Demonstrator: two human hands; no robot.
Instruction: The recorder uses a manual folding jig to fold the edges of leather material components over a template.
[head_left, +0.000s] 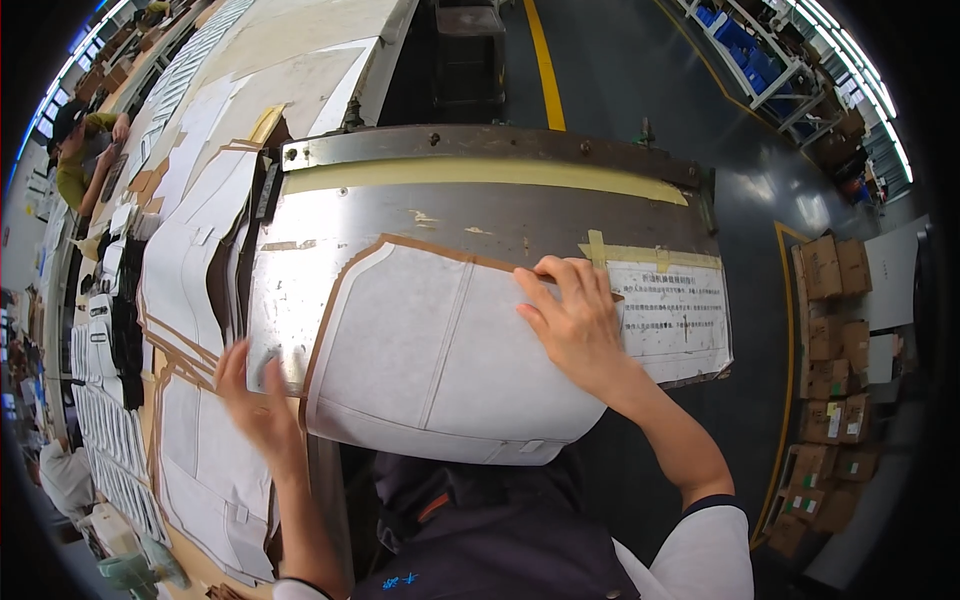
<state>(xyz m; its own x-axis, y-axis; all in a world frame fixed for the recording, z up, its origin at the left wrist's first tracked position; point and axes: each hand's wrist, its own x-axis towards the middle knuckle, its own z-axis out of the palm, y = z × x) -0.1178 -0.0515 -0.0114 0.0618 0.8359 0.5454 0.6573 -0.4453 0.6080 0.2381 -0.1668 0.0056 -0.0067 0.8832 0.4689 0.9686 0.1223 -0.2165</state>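
A white sheet-material panel (440,350) with brown edges, seams and a small tab lies over a metal plate (380,215). Its near end hangs past the plate towards my body. My right hand (580,325) is on the panel's far right edge, fingers bent over the brown border and thumb on the white face. My left hand (262,405), a little blurred, is raised with fingers apart at the plate's left edge. It is nearest to a stack of similar white panels (195,270) and holds nothing. More white panels (215,450) lie below that stack.
A printed sheet (670,315) is taped to the plate's right side. A metal bar (480,145) runs along its far edge. A long worktable (300,50) stretches away at left, where another person (85,150) sits. Cardboard boxes (835,350) stand along the right beyond the aisle.
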